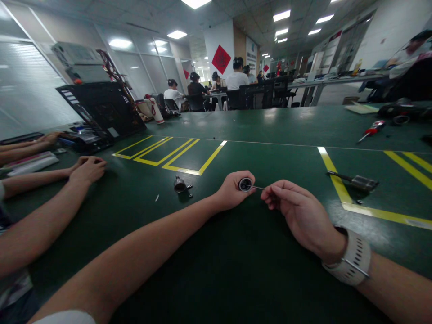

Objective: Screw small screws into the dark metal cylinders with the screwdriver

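Note:
My left hand [231, 191] is wrapped round a dark cylindrical part with a round metal rim [245, 184], its open end facing right. Between the fingertips of my right hand [293, 207] is pinched a thin metal rod [258, 187], whose far end reaches into that opening. What the rod touches inside is too small to tell. Left of my hands a metal cup-shaped part [179, 184] rests on the green table [216, 252], with a few tiny metal pieces [190, 186] beside it. A dark metal part with a long shaft [362, 182] lies to the right.
Yellow tape lines [182, 170] mark the table. A red-handled screwdriver [374, 128] lies at the far right. Another person's hands [88, 168] rest at the left edge, near a black equipment case [104, 108]. Several people sit at tables farther back.

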The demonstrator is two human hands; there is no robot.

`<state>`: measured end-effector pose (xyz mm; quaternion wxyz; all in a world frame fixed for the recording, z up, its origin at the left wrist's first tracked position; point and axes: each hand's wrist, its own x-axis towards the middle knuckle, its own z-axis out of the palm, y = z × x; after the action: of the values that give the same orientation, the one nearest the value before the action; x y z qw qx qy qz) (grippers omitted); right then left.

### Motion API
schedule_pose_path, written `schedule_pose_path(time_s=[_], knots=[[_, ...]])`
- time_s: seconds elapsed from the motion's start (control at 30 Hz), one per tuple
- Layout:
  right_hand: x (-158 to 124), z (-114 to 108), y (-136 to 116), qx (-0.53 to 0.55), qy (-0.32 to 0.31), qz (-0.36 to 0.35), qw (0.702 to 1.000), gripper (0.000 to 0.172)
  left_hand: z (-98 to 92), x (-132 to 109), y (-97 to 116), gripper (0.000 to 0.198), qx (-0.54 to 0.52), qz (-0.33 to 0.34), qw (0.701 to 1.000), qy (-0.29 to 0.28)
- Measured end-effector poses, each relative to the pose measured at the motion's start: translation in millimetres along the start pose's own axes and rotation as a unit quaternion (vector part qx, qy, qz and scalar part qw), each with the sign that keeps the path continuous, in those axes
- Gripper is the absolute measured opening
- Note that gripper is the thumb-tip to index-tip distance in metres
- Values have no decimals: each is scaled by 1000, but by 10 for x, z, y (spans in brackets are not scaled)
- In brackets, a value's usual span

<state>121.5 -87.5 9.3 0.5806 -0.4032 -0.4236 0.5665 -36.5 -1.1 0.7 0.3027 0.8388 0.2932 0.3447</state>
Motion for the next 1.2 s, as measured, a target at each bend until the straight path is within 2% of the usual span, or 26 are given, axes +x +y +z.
schedule_pose_path(time_s=[0.13, 0.3, 0.4, 0.6, 0.77, 0.83, 1.03, 1.13, 1.2], knots=[[-21, 0, 17, -38, 0, -34, 999, 14, 3, 6, 1, 10, 29, 3, 999, 12], [-77, 7, 38, -124, 2, -77, 989, 12, 9, -5, 21, 12, 161, 28, 986, 26], [-86, 19, 27, -94, -5, -60, 994, 11, 7, -20, 37, 14, 202, 37, 978, 28], [-25, 6, -5, 5, -5, -7, 1000, 13, 9, -25, 22, 11, 105, 39, 992, 65], [8, -9, 9, 21, -11, 4, 1000, 14, 2, -4, 17, 11, 0, 19, 999, 32], [1, -8, 18, 11, -12, -7, 1000, 14, 2, 1, 10, 11, -9, 20, 999, 29], [-84, 12, 35, -88, -3, -77, 993, 11, 18, 1, -25, 11, 112, 33, 990, 74], [-116, 38, 20, -175, -18, -96, 980, 11, 21, -10, -17, 13, 186, 43, 979, 70], [-110, 49, 6, -164, -20, -81, 983, 11, 19, -21, -8, 15, 214, 53, 973, 62]])
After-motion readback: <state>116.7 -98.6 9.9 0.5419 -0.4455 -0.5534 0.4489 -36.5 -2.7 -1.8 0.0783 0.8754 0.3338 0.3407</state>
